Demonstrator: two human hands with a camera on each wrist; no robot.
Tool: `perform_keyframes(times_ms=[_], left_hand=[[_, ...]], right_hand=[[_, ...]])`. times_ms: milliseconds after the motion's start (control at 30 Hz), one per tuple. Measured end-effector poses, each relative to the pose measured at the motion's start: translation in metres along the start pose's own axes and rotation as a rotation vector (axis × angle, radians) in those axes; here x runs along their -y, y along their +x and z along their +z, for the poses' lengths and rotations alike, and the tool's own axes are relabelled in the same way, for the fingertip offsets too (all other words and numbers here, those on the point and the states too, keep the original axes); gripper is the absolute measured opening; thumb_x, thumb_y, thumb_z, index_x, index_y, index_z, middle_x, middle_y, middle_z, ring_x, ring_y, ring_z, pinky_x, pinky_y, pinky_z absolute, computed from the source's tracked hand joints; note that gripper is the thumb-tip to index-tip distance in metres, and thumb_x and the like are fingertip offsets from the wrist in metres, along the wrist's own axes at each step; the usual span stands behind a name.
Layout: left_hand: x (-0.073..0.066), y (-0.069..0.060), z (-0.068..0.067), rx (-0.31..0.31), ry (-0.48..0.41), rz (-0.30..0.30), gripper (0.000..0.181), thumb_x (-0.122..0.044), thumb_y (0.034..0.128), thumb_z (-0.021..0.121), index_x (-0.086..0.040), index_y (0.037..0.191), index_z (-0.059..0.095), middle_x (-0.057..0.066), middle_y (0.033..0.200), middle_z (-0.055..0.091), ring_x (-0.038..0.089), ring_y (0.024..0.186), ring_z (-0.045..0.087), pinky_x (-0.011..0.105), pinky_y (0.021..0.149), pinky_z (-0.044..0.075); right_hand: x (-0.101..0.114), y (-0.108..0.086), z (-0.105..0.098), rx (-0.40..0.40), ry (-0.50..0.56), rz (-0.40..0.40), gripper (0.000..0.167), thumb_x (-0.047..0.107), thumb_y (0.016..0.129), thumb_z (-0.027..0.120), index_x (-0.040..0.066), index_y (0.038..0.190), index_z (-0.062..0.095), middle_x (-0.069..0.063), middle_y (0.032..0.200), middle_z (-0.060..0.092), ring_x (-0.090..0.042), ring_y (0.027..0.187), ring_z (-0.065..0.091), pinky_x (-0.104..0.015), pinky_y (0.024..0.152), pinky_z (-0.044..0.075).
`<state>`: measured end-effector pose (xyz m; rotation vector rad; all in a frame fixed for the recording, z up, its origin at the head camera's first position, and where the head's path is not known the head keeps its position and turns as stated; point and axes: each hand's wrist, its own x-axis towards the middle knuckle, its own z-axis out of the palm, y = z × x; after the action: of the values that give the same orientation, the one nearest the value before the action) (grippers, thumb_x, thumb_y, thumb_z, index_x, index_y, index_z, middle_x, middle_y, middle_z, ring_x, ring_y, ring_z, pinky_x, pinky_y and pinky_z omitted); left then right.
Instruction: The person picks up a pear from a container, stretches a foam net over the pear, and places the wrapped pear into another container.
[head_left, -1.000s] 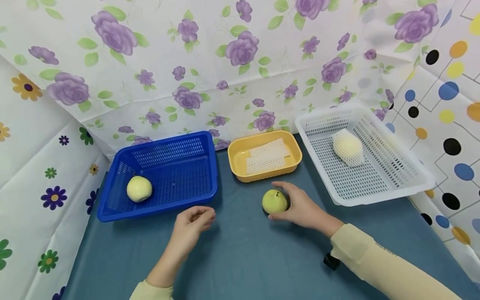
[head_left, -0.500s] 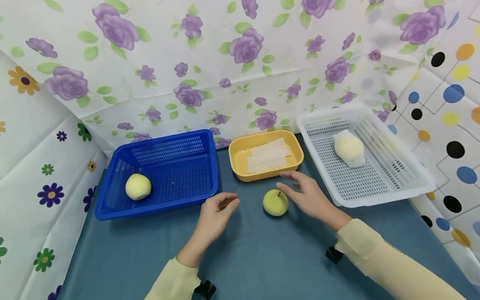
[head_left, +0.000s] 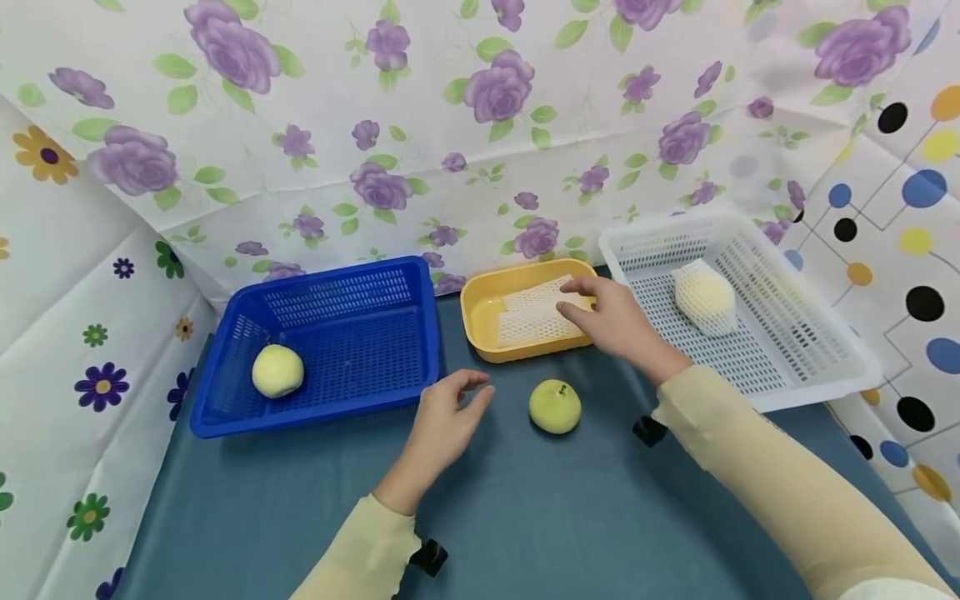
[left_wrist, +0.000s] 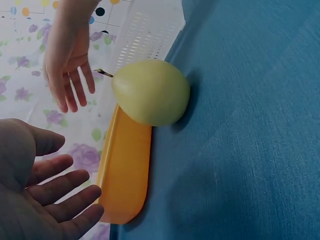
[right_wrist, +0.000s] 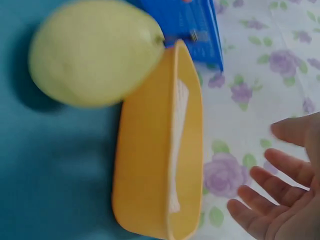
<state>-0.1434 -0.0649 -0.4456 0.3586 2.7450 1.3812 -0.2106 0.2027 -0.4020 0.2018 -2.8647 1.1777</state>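
Note:
A green pear [head_left: 555, 407] with a dark stem stands on the blue-green cloth, touched by neither hand. Over the right part of the yellow tray [head_left: 486, 353], my right hand [head_left: 613, 315] hovers with fingers spread and holds nothing. White foam net sleeves [head_left: 528, 321] lie flat in that tray, partly hidden by the hand. To the left of the pear, my left hand [head_left: 447, 414] is held above the cloth, its fingers loosely bent and its palm bare, as the left wrist view shows.
A blue basket [head_left: 315, 417] at the left holds a pale pear [head_left: 277, 372]. At the right, a white basket [head_left: 817, 387] contains a pear in a foam net [head_left: 705, 297]. Patterned sheets hang behind and at both sides.
My right hand has let go of the pear and moved up and away to above the yellow tray. My left hand has shifted right, closer to the pear.

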Motion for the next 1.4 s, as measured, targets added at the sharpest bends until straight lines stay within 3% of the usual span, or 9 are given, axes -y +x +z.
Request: perform_keyframes(times_ms=[100, 267, 333, 500, 600, 833, 1100, 1300, 1400], left_hand=[[0.001, 0.002, 0.004, 0.007, 0.036, 0.012, 0.018, -0.035, 0.0906, 0.06, -0.027, 0.105, 0.066, -0.008, 0.109, 0.067, 0.009, 0.105, 0.061, 0.039, 0.089, 0.052], [0.002, 0.006, 0.008, 0.029, 0.055, 0.025, 0.019, -0.033, 0.0906, 0.061, -0.026, 0.108, 0.066, -0.005, 0.112, 0.067, 0.014, 0.105, 0.063, 0.04, 0.087, 0.053], [0.002, 0.007, 0.009, 0.04, 0.073, 0.032, 0.02, -0.032, 0.0907, 0.061, -0.025, 0.108, 0.066, -0.004, 0.113, 0.066, 0.014, 0.107, 0.062, 0.039, 0.086, 0.053], [0.001, 0.01, 0.012, 0.067, 0.116, 0.039, 0.023, -0.036, 0.0912, 0.059, -0.025, 0.11, 0.065, -0.004, 0.115, 0.066, 0.013, 0.108, 0.062, 0.036, 0.085, 0.054], [0.001, 0.011, 0.013, 0.071, 0.12, 0.034, 0.024, -0.037, 0.091, 0.059, -0.025, 0.111, 0.065, -0.004, 0.115, 0.066, 0.014, 0.107, 0.062, 0.036, 0.085, 0.054], [0.001, 0.011, 0.01, 0.067, 0.129, 0.012, 0.023, -0.038, 0.0904, 0.06, -0.026, 0.11, 0.065, -0.004, 0.115, 0.066, 0.013, 0.107, 0.062, 0.036, 0.085, 0.054], [-0.002, 0.011, 0.006, 0.032, 0.125, 0.018, 0.022, -0.039, 0.0899, 0.06, -0.028, 0.108, 0.065, -0.006, 0.112, 0.066, 0.009, 0.108, 0.06, 0.037, 0.087, 0.053], [-0.019, 0.013, 0.001, -0.07, 0.064, 0.146, 0.018, -0.031, 0.0903, 0.062, -0.025, 0.106, 0.066, -0.008, 0.106, 0.068, 0.007, 0.103, 0.062, 0.033, 0.089, 0.053], [-0.033, 0.012, 0.0, -0.118, 0.047, 0.24, 0.02, -0.029, 0.0897, 0.063, -0.021, 0.107, 0.067, -0.006, 0.106, 0.068, 0.007, 0.1, 0.063, 0.031, 0.086, 0.054]], right_hand=[[-0.002, 0.016, 0.0, 0.053, -0.088, 0.014, 0.036, 0.035, 0.091, 0.059, 0.017, 0.122, 0.058, -0.005, 0.128, 0.058, -0.025, 0.113, 0.055, -0.045, 0.091, 0.048], [-0.011, 0.037, 0.009, 0.201, -0.181, 0.064, 0.041, 0.029, 0.091, 0.061, 0.012, 0.128, 0.054, -0.01, 0.129, 0.057, -0.025, 0.068, 0.061, -0.037, 0.062, 0.051], [-0.015, 0.044, 0.012, 0.253, -0.211, 0.079, 0.045, 0.027, 0.09, 0.062, 0.01, 0.13, 0.052, -0.012, 0.132, 0.054, -0.026, 0.074, 0.063, -0.037, 0.065, 0.052], [-0.024, 0.053, 0.018, 0.35, -0.274, 0.08, 0.049, 0.022, 0.086, 0.067, 0.007, 0.131, 0.052, -0.016, 0.132, 0.053, -0.03, 0.117, 0.053, -0.044, 0.093, 0.048], [-0.027, 0.054, 0.02, 0.372, -0.274, 0.088, 0.046, 0.016, 0.084, 0.067, 0.007, 0.127, 0.055, -0.016, 0.123, 0.059, -0.031, 0.112, 0.056, -0.044, 0.09, 0.05], [-0.028, 0.05, 0.019, 0.3, -0.268, 0.039, 0.03, 0.016, 0.086, 0.065, 0.01, 0.115, 0.064, -0.008, 0.102, 0.065, -0.021, 0.09, 0.06, -0.036, 0.077, 0.052], [-0.016, 0.037, 0.009, 0.135, -0.128, -0.001, 0.022, 0.024, 0.088, 0.064, 0.015, 0.108, 0.066, -0.002, 0.097, 0.065, -0.017, 0.087, 0.061, -0.034, 0.074, 0.053], [0.001, 0.017, 0.005, -0.03, 0.097, 0.014, 0.024, 0.029, 0.088, 0.065, 0.017, 0.108, 0.064, -0.001, 0.094, 0.066, -0.016, 0.083, 0.061, -0.033, 0.07, 0.053], [0.014, 0.001, 0.006, -0.061, 0.218, 0.015, 0.025, 0.029, 0.087, 0.066, 0.015, 0.107, 0.065, -0.004, 0.092, 0.066, -0.016, 0.077, 0.062, -0.03, 0.064, 0.053]])
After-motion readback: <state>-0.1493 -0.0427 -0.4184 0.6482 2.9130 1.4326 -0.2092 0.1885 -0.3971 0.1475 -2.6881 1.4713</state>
